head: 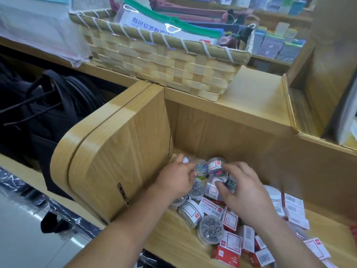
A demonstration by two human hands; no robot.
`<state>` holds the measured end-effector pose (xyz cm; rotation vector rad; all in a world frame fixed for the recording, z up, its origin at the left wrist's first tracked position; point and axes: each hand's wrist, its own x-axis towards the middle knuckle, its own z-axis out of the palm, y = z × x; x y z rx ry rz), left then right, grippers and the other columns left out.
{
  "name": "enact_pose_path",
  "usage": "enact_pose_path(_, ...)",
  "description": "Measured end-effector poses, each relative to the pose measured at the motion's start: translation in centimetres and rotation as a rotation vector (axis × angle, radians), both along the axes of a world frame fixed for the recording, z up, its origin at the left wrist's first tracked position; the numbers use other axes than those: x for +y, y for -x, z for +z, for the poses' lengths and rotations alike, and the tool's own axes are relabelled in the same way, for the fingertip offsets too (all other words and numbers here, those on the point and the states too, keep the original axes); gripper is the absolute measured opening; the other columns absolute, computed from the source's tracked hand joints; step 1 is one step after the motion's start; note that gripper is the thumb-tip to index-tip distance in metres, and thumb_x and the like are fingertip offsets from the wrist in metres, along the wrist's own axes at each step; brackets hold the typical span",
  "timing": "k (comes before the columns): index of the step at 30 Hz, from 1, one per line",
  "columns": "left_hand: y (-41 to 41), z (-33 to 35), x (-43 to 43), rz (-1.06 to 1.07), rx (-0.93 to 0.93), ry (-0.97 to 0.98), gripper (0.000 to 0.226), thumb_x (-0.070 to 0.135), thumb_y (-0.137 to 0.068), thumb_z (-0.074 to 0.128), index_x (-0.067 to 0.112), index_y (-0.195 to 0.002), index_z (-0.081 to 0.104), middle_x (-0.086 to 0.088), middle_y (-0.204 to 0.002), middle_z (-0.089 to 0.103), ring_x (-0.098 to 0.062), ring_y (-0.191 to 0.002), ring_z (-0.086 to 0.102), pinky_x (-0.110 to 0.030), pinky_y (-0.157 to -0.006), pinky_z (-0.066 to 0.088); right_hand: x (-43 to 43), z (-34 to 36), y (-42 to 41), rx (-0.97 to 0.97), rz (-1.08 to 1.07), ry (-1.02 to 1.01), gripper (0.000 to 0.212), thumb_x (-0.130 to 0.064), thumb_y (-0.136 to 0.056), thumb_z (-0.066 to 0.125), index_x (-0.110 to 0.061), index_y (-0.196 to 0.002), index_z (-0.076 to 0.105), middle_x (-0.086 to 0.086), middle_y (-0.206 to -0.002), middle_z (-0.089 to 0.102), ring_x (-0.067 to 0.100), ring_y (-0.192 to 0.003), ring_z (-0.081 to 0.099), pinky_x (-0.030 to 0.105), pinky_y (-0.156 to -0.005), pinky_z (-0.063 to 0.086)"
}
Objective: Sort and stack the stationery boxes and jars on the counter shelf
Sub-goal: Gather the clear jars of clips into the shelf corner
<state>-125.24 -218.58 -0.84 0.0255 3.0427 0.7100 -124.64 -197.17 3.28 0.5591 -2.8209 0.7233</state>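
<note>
Both hands reach into the back left corner of the wooden shelf [222,132], seen from the head camera. The left hand [173,180] lies with curled fingers against a jar of coloured clips [201,168]; motion blur hides whether it actually grips the jar, so that cannot be told. The right hand [245,192] grasps a clear labelled jar [212,188], thumb pressed on its near side and fingers arched over the top, just beside another labelled jar [215,165].

More jars crowd the corner around the hands: one full of silver clips [197,188], one lying on its side [191,211], and one of metal pins [211,229] nearer the front. A white-lidded jar [273,194] stands to the right of the right wrist. Red and white boxes [229,252] lie scattered loosely over the shelf floor on the right.

On the ledge above sits a woven basket [160,64] of zip pouches [154,24]. A black bag [48,113] lies to the left.
</note>
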Motion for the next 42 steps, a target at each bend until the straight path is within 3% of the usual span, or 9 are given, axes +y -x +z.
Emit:
enact_pose_path(3,-0.7,-0.6,0.1,0.028,0.123,-0.034,0.023,0.038,-0.100,0.054,0.027,-0.115,0.066,-0.004,-0.113,0.048,-0.029,-0.085,0.063,-0.042,-0.077,0.055,0.3,0.1,0.2,-0.010,0.043,0.049,0.033,-0.031,-0.083,0.075,-0.027,-0.115,0.066,-0.015,-0.114,0.058,0.017,-0.108,0.058,0.041,-0.084,0.054)
enact_pose_path(7,-1.9,-0.7,0.3,0.148,0.303,-0.198,0.003,0.021,-0.091,0.065,0.022,-0.093,0.062,0.001,-0.105,0.054,-0.027,-0.080,0.064,-0.042,-0.072,0.054,0.0,0.3,0.2,-0.003,0.077,0.087,0.028,-0.031,-0.085,0.073,-0.026,-0.112,0.068,-0.017,-0.114,0.058,0.013,-0.109,0.059,0.039,-0.086,0.054)
enact_pose_path(11,-3.8,0.3,0.4,0.201,0.430,-0.478,0.041,0.010,-0.090,0.069,0.024,-0.127,0.062,0.009,-0.127,0.055,-0.009,-0.112,0.062,-0.034,-0.096,0.052,-1.0,0.9,0.1,0.006,0.113,0.189,0.027,-0.029,-0.087,0.075,-0.024,-0.113,0.071,-0.017,-0.115,0.061,0.009,-0.109,0.061,0.036,-0.088,0.054)
enact_pose_path(14,-5.8,2.1,1.1,0.295,0.285,-0.922,0.071,0.010,-0.089,0.074,0.037,-0.148,0.045,0.013,-0.138,0.053,-0.012,-0.113,0.067,-0.030,-0.091,0.057,-2.1,1.8,0.0,-0.064,0.152,0.313,0.027,-0.028,-0.090,0.073,-0.026,-0.117,0.071,-0.018,-0.113,0.065,0.003,-0.104,0.063,0.023,-0.088,0.052)
enact_pose_path(18,-8.0,3.8,1.9,0.388,0.222,-1.207,0.052,0.009,-0.092,0.073,0.028,-0.137,0.055,0.012,-0.124,0.067,-0.011,-0.102,0.073,-0.023,-0.078,0.057,-3.6,3.8,-1.1,-0.473,0.260,0.512,0.043,-0.003,-0.091,0.068,-0.028,-0.125,0.065,-0.007,-0.115,0.069,0.003,-0.092,0.067,0.022,-0.079,0.056)
enact_pose_path(25,-9.4,4.1,1.7,0.342,0.204,-1.182,0.027,0.013,-0.100,0.063,0.020,-0.125,0.063,0.005,-0.116,0.075,-0.013,-0.103,0.073,-0.027,-0.082,0.057,-4.6,4.0,-2.2,-0.465,0.227,0.372,0.067,-0.022,-0.073,0.090,-0.026,-0.133,0.060,-0.010,-0.112,0.066,0.005,-0.079,0.068,0.023,-0.076,0.057)
enact_pose_path(29,-9.8,3.6,0.8,0.270,0.177,-0.990,0.029,0.030,-0.105,0.055,0.025,-0.133,0.061,0.016,-0.122,0.071,-0.002,-0.117,0.064,-0.022,-0.096,0.051,-5.0,4.8,-1.3,-0.439,0.228,0.264,0.045,-0.029,-0.066,0.090,-0.035,-0.104,0.067,-0.014,-0.089,0.067,0.003,-0.072,0.066,0.017,-0.066,0.054)
enact_pose_path(32,-10.6,1.7,-0.4,0.313,0.164,-0.630,0.042,0.035,-0.103,0.050,0.026,-0.144,0.053,0.013,-0.141,0.056,-0.002,-0.130,0.051,-0.030,-0.112,0.042,-5.6,4.4,1.3,-0.335,0.154,0.097,0.045,-0.048,-0.058,0.080,-0.035,-0.097,0.065,-0.012,-0.091,0.069,0.002,-0.083,0.066,0.027,-0.073,0.056)
enact_pose_path(42,-13.2,-0.3,-1.0,0.409,0.096,-0.588,0.046,0.027,-0.092,0.052,0.034,-0.138,0.055,0.021,-0.133,0.058,0.001,-0.127,0.053,-0.030,-0.110,0.044,-11.4,0.1,5.8,-0.225,0.181,-0.413,0.050,-0.059,-0.078,0.071,-0.026,-0.114,0.061,0.001,-0.115,0.066,0.025,-0.115,0.058,0.038,-0.091,0.050)
